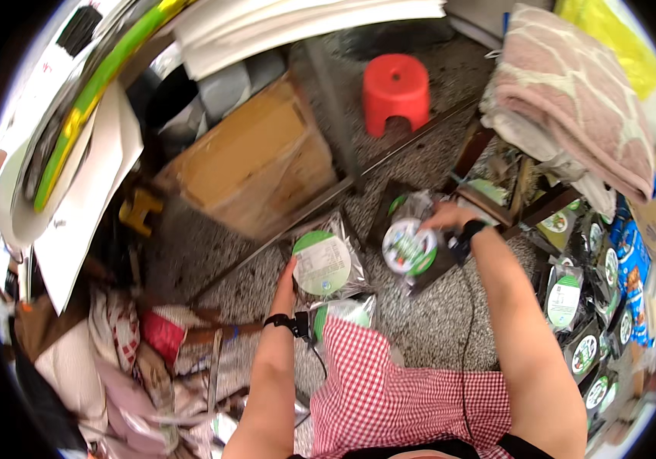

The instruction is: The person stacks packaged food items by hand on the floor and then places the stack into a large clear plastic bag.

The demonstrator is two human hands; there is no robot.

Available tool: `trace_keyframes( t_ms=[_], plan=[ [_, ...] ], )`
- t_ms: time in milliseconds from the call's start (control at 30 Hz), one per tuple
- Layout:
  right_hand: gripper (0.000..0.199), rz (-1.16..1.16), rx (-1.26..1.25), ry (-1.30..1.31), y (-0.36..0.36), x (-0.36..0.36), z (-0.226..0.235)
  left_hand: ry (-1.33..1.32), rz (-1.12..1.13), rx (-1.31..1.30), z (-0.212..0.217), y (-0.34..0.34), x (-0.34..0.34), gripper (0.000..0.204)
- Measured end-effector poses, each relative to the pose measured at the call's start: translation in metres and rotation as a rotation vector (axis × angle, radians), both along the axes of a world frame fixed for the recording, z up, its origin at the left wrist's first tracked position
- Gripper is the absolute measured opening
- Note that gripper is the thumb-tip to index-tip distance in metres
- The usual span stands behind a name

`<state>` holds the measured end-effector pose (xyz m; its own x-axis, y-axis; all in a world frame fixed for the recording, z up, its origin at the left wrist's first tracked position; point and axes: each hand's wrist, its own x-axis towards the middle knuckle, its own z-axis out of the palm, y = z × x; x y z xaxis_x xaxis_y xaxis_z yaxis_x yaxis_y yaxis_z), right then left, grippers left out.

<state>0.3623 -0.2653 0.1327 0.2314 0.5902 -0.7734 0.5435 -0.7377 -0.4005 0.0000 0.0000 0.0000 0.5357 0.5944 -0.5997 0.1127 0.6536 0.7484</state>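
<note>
My left hand (288,279) grips the left edge of a clear plastic package with a round green-and-white label (323,264). Most of its fingers are hidden by the package. On the right, my right hand (447,217) has its fingers closed on the top of another plastic package with a round, printed white-and-green label (410,246). This second package has dark material around the label and is tilted. Just below the left package lies a further plastic package with a green label (345,312), partly covered by my red-and-white checked garment (412,405).
Several similar packages (563,301) are piled at the right, beside blue packets (634,268). A red stool (396,93) and a cardboard box (255,153) stand ahead on the speckled floor. Folded pink cloth (573,99) hangs at the upper right; cloths (114,367) heap at lower left.
</note>
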Motion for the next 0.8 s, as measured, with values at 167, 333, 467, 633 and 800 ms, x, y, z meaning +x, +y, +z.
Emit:
trace_keyframes(
  t_ms=[167,333,467,633,800],
  plan=[
    [0.093,-0.077,0.201,-0.002,-0.046,-0.024,-0.029,-0.034,-0.067,-0.122,-0.015,0.003,-0.002,0.06],
    [0.083,0.246,0.388,-0.218,-0.012,0.021,-0.011,0.014,-0.105,-0.186,0.029,-0.014,-0.022,0.059],
    [0.085,-0.138,0.273,-0.097,0.034,0.033,-0.008,0.087,-0.099,-0.087,0.02,-0.004,-0.016,0.056],
    [0.086,-0.154,0.39,0.015,-0.022,-0.012,-0.059,0.139,-0.21,-0.14,0.016,-0.019,-0.045,0.057],
    [0.077,-0.383,0.399,0.064,-0.14,-0.057,-0.105,0.379,-0.372,0.024,-0.009,-0.051,-0.063,0.069]
  ],
)
